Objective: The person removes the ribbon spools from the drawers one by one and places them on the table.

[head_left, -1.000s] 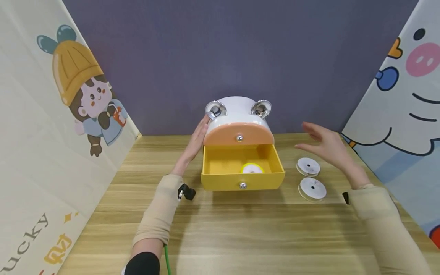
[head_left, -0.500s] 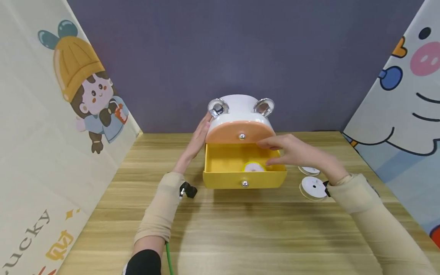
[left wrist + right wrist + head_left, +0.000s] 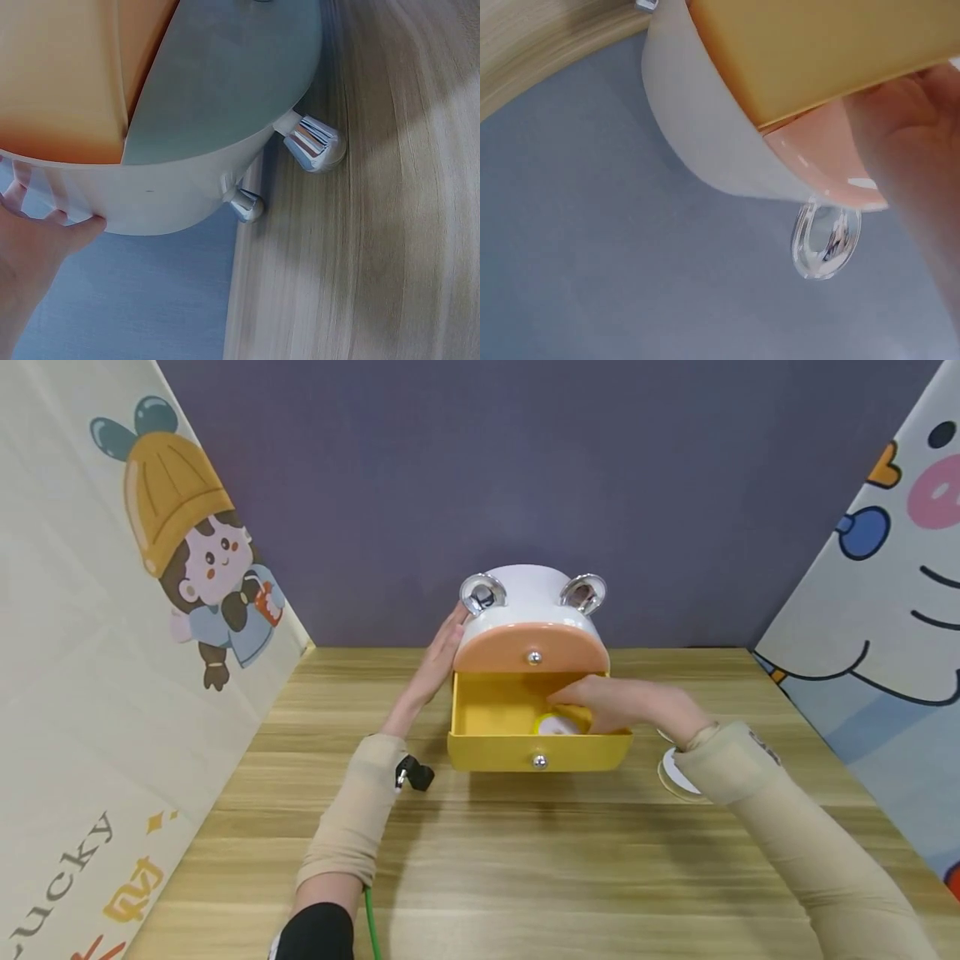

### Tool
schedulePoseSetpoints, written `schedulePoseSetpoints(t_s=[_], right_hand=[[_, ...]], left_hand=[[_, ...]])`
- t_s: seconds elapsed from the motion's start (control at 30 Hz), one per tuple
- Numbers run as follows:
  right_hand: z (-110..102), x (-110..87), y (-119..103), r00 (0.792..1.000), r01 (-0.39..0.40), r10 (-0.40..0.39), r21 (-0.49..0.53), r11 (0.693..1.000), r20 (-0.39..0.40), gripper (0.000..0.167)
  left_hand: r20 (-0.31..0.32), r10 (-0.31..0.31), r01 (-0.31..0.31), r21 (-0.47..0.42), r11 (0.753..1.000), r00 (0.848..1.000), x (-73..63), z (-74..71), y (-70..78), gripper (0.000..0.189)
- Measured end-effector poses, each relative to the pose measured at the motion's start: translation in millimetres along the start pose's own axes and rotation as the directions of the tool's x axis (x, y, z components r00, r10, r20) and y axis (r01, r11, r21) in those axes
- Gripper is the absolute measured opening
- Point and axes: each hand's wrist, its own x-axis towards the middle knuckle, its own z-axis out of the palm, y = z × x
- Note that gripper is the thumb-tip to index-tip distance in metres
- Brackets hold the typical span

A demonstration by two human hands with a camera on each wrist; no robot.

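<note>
Partly hidden spool, right grip unclear

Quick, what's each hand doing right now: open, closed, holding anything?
Left hand: open, resting against the glossy white rounded cabinet.
Right hand: in the open yellow drawer, by the round white, yellow-rimmed disc; grip cannot be told.

Left hand against white cabinet | right hand in yellow drawer
</note>
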Motion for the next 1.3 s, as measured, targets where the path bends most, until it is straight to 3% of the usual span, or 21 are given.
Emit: schedulePoseSetpoints(t_s=[0.13,0.3,0.73,0.9,1.07,1.3], right_hand=[[3,3.6,-1,0.999,-0.015,0.016,-0.030,0.999,0.046,0.018],[7,8.6,0,0.998,0.028,-0.024,-0.081,0.996,0.050,0.018],[11,11.2,6,0.996,0.068,-0.067,-0.017,0.998,0.051,0.020],[11,8.3,5,0.998,0.035,-0.034,-0.017,0.999,0.056,0.025],[5,3.6,3,1.000,-0.003,0.003,-0.025,1.000,0.012,0.039],[-7,-3.9,-1,0.997,0.029,-0.031,-0.026,0.999,-0.076,0.034]], left_hand=[[-0.001,0.010,-0.010,0.009,1.000,1.000,0.2,-0.3,-1.1,0.050],[-0.007,0.018,-0.018,0.014,1.000,1.000,-0.3,-0.6,-0.5,0.050],[-0.009,-0.004,0.004,0.017,1.000,1.000,-0.6,0.5,1.9,0.051],[-0.004,-0.016,0.016,0.025,1.000,1.000,-1.5,1.3,1.0,0.051],[-0.006,-0.006,0.006,0.029,1.000,1.000,-0.8,1.7,0.7,0.051],[-0.004,-0.005,0.005,0.027,1.000,1.000,0.8,1.1,-0.4,0.051]])
